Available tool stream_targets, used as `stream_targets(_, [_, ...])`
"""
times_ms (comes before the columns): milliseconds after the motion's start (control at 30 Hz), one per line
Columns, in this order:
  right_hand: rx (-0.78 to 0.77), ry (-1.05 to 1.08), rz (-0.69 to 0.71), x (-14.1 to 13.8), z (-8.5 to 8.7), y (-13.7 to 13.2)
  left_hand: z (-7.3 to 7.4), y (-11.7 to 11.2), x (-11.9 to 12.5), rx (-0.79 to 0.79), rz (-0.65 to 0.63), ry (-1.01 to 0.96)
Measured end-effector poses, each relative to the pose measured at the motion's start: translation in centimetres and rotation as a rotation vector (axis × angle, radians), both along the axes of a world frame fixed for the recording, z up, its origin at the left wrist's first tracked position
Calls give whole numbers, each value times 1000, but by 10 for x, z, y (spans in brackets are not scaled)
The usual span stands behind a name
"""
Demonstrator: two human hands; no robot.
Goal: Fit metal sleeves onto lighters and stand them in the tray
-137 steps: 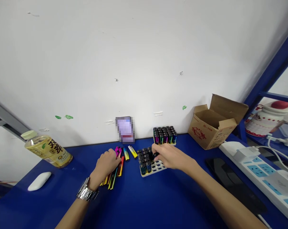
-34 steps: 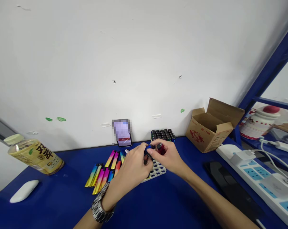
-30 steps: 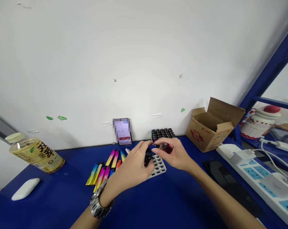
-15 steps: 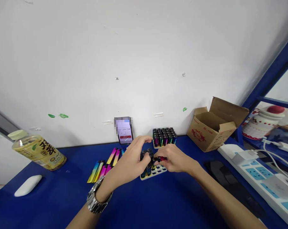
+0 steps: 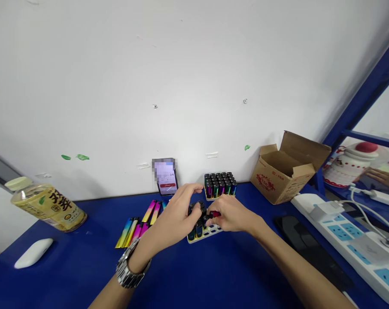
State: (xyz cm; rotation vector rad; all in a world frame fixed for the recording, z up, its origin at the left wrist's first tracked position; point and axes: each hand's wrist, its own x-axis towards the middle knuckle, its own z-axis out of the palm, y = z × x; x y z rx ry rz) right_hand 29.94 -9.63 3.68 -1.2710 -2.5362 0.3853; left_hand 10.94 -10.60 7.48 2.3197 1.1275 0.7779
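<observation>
A white slotted tray [image 5: 210, 232] lies on the blue table, partly filled with upright black-topped lighters [image 5: 197, 213]. My right hand [image 5: 232, 213] pinches a red lighter [image 5: 214, 213] just above the tray's free slots. Resting on the tray's left side, my left hand [image 5: 175, 216] has its fingers curled over the standing lighters and its index finger stretched out; a metal watch is on that wrist. Several loose rainbow-coloured lighters [image 5: 138, 223] lie to the left of the tray. A second tray, full of lighters [image 5: 220, 185], stands behind by the wall.
A phone [image 5: 166, 178] leans on the wall. A lying drink bottle [image 5: 46, 206] and a white mouse [image 5: 33, 252] are at the left. An open cardboard box [image 5: 286, 169], a dark phone [image 5: 305, 240] and a white power strip [image 5: 352, 244] are at the right. Another person's hand [image 5: 381, 177] shows far right.
Both hands met above the tray with a red lighter, then came down to it. My left hand left the loose lighters and now rests on the tray.
</observation>
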Motion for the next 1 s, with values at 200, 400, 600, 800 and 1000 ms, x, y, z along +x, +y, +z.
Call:
stream_targets(200, [-226,-107,17,5,0,3,-1,1,-1,23,-15,-14])
stream_targets(400, [-440,458,141,20,24,1,8,-5,2,-35,-17,-3])
stream_targets(600, [-636,892,170,-2,23,-17,4,-11,11,-49,-22,-37])
stream_targets(800, [-639,963,157,-7,18,-17,-3,-3,12,53,62,-155])
stream_targets(1000, [-678,1018,143,-5,18,-8,-10,-4,14,-92,118,-462])
